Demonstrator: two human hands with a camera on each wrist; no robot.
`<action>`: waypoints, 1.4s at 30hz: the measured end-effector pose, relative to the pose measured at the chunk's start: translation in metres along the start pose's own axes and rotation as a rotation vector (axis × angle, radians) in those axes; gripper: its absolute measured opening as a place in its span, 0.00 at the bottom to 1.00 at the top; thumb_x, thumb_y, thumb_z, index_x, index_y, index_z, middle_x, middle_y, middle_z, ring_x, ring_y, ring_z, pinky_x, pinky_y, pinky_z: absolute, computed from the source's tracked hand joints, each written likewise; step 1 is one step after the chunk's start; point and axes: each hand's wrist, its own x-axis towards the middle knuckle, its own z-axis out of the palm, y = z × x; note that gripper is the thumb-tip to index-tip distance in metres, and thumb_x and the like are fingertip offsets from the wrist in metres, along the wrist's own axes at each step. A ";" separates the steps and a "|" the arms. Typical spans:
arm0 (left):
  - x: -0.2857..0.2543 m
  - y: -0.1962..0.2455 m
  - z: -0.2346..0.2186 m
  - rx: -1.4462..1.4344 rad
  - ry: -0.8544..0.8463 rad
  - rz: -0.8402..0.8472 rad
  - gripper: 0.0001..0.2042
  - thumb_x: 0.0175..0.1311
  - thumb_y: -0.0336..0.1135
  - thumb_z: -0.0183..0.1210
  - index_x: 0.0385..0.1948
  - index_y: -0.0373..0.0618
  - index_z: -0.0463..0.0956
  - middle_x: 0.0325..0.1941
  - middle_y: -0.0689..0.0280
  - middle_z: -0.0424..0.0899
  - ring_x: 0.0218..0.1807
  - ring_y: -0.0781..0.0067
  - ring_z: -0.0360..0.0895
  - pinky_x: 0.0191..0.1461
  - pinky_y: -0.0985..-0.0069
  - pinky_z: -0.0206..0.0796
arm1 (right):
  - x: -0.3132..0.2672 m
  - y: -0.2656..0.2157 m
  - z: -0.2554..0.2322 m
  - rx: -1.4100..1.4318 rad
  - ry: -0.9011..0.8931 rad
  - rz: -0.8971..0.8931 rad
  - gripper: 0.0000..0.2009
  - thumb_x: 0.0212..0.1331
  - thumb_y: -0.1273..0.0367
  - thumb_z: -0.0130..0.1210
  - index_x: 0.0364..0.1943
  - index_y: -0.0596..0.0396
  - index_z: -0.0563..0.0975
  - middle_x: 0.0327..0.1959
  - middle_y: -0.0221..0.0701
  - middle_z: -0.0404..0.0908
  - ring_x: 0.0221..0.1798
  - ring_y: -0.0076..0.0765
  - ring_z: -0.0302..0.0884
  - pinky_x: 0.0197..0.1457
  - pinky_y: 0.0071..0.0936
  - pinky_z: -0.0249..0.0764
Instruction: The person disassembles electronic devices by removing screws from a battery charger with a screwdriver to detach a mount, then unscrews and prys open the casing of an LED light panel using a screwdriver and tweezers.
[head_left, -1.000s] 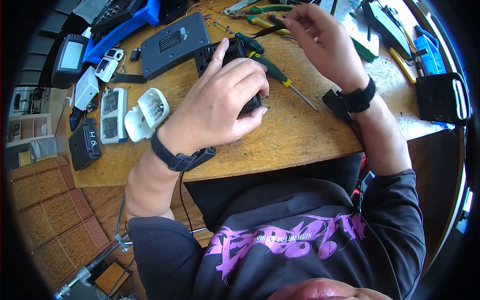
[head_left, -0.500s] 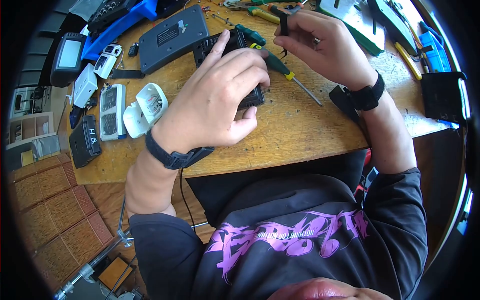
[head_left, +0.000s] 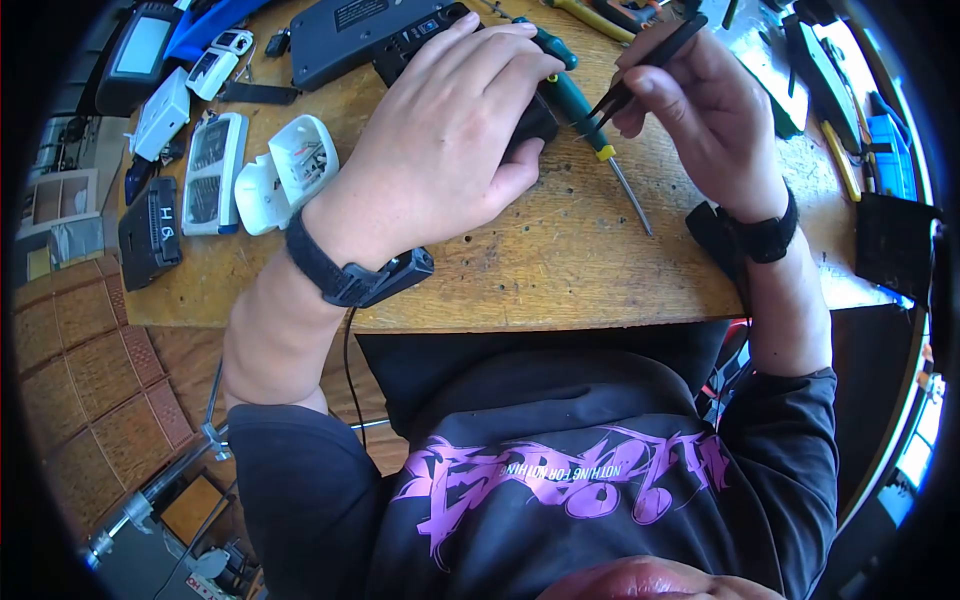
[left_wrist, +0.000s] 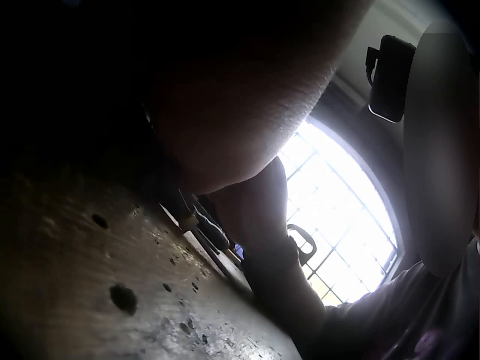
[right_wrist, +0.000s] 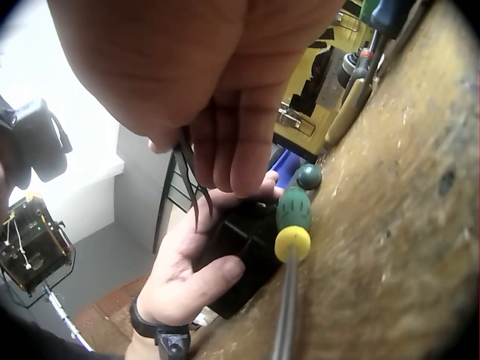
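My left hand [head_left: 430, 150] lies over a black plastic device [head_left: 535, 122], gripping it with the thumb at its near side and the fingers across its top. The right wrist view shows that device [right_wrist: 247, 236] between thumb and fingers. Above the table to the right, my right hand [head_left: 725, 125] pinches black tweezers [head_left: 672, 52]. Their two thin tips are slightly apart and point down and left towards the device. A screwdriver [head_left: 572, 102] with a green and yellow handle lies between the hands. The left wrist view is dark and hides what the left hand holds.
Left of the left hand stand an open white box [head_left: 308, 160] with small metal parts and a clear-lidded case [head_left: 215, 175]. A grey flat device [head_left: 345, 45] lies behind. At the back are pliers [head_left: 590, 18]; a black wallet-like item [head_left: 895, 245] sits at right.
The tweezers have been turned in my right hand, so their tips now point down-left. The left hand stays on the black device. The head view has shifted, moving the table up in the picture.
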 end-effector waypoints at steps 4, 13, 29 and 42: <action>0.005 -0.002 -0.009 -0.152 -0.067 -0.042 0.29 0.50 0.30 0.68 0.57 0.36 0.70 0.58 0.47 0.75 0.70 0.41 0.69 0.79 0.43 0.54 | -0.005 -0.003 0.010 0.021 -0.093 0.111 0.10 0.74 0.73 0.57 0.53 0.63 0.73 0.41 0.35 0.84 0.46 0.26 0.87 0.49 0.22 0.84; 0.000 0.002 -0.008 0.033 -0.077 0.036 0.39 0.49 0.33 0.71 0.64 0.28 0.64 0.62 0.43 0.73 0.69 0.44 0.70 0.79 0.47 0.53 | 0.003 -0.003 0.008 -0.241 -0.200 -0.092 0.07 0.64 0.71 0.68 0.43 0.59 0.86 0.42 0.29 0.89 0.41 0.24 0.87 0.45 0.22 0.82; -0.002 0.005 -0.010 -0.028 -0.074 0.011 0.27 0.53 0.31 0.67 0.53 0.28 0.69 0.56 0.43 0.72 0.66 0.42 0.71 0.79 0.46 0.55 | -0.001 0.000 -0.002 -0.259 -0.159 0.007 0.09 0.70 0.74 0.61 0.49 0.65 0.81 0.43 0.35 0.87 0.45 0.26 0.87 0.50 0.22 0.84; 0.000 0.006 -0.013 0.015 -0.075 0.015 0.25 0.52 0.32 0.66 0.50 0.28 0.70 0.53 0.45 0.74 0.64 0.44 0.73 0.77 0.47 0.57 | 0.000 0.005 -0.005 -0.229 -0.097 0.023 0.09 0.71 0.75 0.61 0.50 0.65 0.79 0.45 0.36 0.87 0.46 0.26 0.88 0.51 0.21 0.84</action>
